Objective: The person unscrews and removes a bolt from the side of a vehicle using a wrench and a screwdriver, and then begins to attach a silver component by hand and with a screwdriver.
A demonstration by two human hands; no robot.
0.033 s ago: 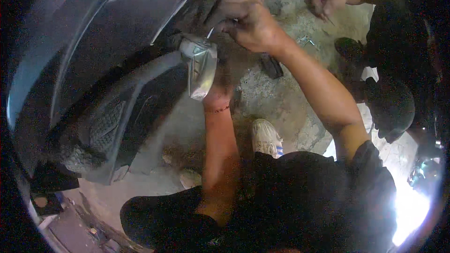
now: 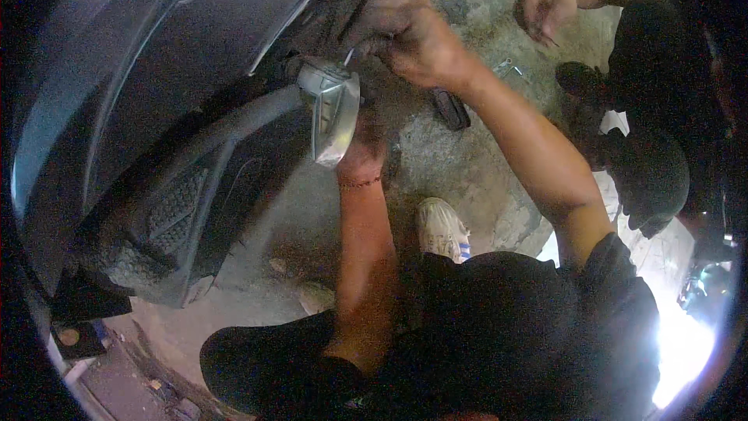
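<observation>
Beside the dark car panel sits a grey, clear-faced lamp housing (image 2: 329, 113), its long tapered part pointing down. My left hand (image 2: 366, 152) comes up from below, against and partly behind the housing; its fingers are hidden. Over the housing's top, my right hand (image 2: 413, 39) is closed in a pinch. A thin, bright metal rod (image 2: 348, 56) sticks out from its fingertips toward the top of the housing. The fingertips are dark and somewhat blurred, so the rod's other end cannot be made out.
The car panel (image 2: 195, 39) and a black textured trim piece (image 2: 179, 210) fill the left side. On the concrete floor lie a black oblong object (image 2: 450, 109) and a small metal tool (image 2: 508, 68). Another person's hand (image 2: 549, 8) is at upper right. My white shoe (image 2: 442, 228) is below.
The other person's hand has shifted slightly to the right. My right hand and the rod have barely moved, and my left hand stays at the lamp housing.
</observation>
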